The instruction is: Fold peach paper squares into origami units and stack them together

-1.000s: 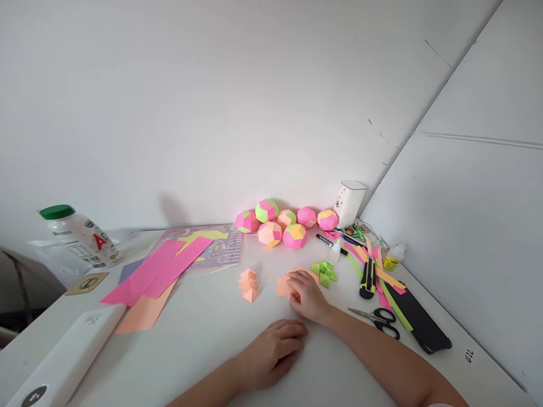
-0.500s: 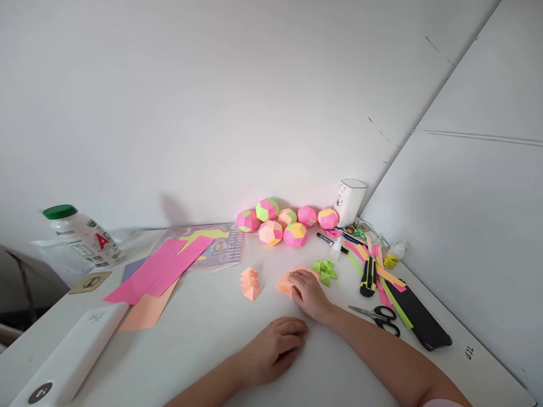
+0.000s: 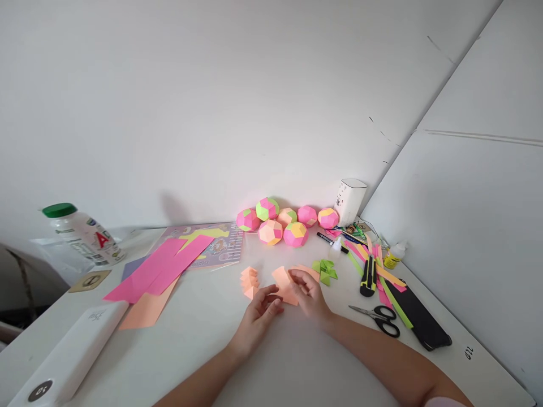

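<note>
My right hand (image 3: 311, 295) pinches a small peach paper piece (image 3: 285, 287) at its right edge, lifted and tilted above the table. My left hand (image 3: 257, 319) is at the paper's left side, thumb and fingers apart; whether a fingertip touches the paper I cannot tell. Behind my right hand, more peach paper pieces (image 3: 309, 271) lie partly hidden. Folded peach paper units (image 3: 249, 281) stand in a row beyond my left hand. To the right of the pieces sit several folded green paper units (image 3: 326, 271).
Several multicoloured paper balls (image 3: 270, 232) sit near the wall. At right are scissors (image 3: 382, 319), a box cutter (image 3: 368, 276), paper strips (image 3: 394, 299) and a glue bottle (image 3: 395, 255). Pink paper sheets (image 3: 161, 268), a white power bank (image 3: 78, 353) and a green-capped bottle (image 3: 82, 236) lie left.
My right hand has lifted one peach paper piece from the table. My left hand, earlier resting curled on the table, has moved forward and left and opened beside the paper.
</note>
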`<state>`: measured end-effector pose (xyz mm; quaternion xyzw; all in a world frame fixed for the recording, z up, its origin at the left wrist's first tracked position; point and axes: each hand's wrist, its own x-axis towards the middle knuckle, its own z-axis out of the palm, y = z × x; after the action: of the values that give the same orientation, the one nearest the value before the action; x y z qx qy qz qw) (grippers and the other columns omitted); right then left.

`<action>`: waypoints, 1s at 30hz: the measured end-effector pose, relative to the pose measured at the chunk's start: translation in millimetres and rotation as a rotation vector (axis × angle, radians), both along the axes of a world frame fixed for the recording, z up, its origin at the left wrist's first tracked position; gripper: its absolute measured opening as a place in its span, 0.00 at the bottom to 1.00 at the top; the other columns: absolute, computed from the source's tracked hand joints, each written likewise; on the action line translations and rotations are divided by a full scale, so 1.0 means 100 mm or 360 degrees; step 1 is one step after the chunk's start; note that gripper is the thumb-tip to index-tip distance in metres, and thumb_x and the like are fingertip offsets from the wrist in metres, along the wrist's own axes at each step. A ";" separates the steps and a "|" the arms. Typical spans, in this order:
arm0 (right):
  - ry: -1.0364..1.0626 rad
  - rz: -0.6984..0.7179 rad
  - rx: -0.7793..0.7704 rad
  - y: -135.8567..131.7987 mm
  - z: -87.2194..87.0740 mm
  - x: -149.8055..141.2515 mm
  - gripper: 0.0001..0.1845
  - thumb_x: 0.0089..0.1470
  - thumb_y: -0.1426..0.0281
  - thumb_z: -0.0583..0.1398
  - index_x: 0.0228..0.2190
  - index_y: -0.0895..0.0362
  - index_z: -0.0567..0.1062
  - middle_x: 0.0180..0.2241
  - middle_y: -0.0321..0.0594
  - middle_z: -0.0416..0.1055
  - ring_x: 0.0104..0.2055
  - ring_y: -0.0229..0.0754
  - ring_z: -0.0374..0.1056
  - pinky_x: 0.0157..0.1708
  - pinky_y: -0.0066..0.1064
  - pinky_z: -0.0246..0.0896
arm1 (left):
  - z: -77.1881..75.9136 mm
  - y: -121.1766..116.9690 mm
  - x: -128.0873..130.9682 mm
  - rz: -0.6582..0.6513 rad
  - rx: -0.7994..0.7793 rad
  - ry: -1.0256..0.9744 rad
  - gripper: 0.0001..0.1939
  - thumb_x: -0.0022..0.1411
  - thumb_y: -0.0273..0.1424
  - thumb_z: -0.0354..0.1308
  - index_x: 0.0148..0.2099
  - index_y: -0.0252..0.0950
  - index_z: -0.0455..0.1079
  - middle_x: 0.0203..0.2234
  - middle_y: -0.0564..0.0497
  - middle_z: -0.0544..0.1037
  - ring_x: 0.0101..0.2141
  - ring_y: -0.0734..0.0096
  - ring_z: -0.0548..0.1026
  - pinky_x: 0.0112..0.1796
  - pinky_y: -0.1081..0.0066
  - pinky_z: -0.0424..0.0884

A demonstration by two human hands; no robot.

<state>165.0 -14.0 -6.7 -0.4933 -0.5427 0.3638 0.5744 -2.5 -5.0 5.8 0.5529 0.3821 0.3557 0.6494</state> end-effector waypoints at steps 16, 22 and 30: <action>-0.0758 0.0585 0.0604 -0.06 -0.16 -0.01 0.27 0.48 0.81 0.51 0.50 0.53 0.63 0.42 0.46 0.62 0.33 0.37 0.63 0.26 0.26 0.61 | -0.13 0.15 -0.05 0.0244 -0.0126 -0.0108 0.19 0.54 0.48 0.55 0.30 0.36 0.61 0.16 0.58 0.68 0.17 0.75 0.65 0.19 0.75 0.61; -0.0681 0.0538 0.0593 -0.03 -0.14 -0.03 0.09 0.52 0.73 0.57 0.38 0.56 0.72 0.41 0.44 0.61 0.26 0.32 0.60 0.23 0.26 0.62 | -0.04 0.14 -0.06 -0.0017 -0.0031 0.0046 0.19 0.57 0.48 0.52 0.29 0.35 0.63 0.13 0.57 0.68 0.16 0.73 0.65 0.21 0.74 0.60; -0.0410 0.0371 0.0249 -0.06 0.05 -0.06 0.11 0.54 0.64 0.57 0.29 0.57 0.76 0.32 0.42 0.68 0.32 0.40 0.66 0.24 0.28 0.62 | 0.01 0.12 -0.09 -0.0234 0.0051 0.0170 0.20 0.62 0.46 0.45 0.34 0.35 0.67 0.14 0.56 0.67 0.19 0.71 0.65 0.25 0.73 0.59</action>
<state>159.3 -19.5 -2.1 -0.4234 -0.6918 0.3184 0.4908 -11.9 7.0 6.3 0.6081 0.3687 0.2830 0.6435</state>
